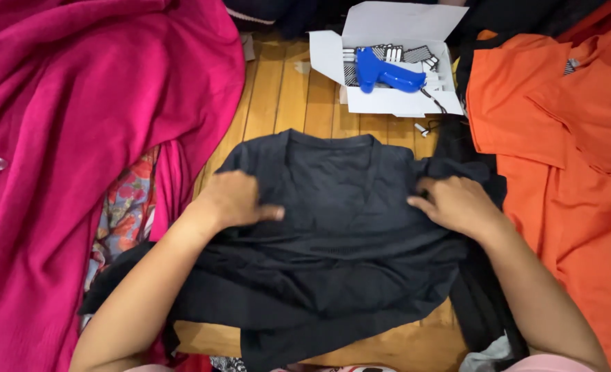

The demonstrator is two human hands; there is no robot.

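Black top (333, 227) half-folded on table (285, 96) — left hand (233, 200) pressing flat, right hand (457, 203) pinching shoulder fabric — lower half still rumpled.

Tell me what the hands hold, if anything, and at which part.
Both hands are on the black shirt: the left hand presses flat near its left shoulder, and the right hand pinches the fabric near its right shoulder.
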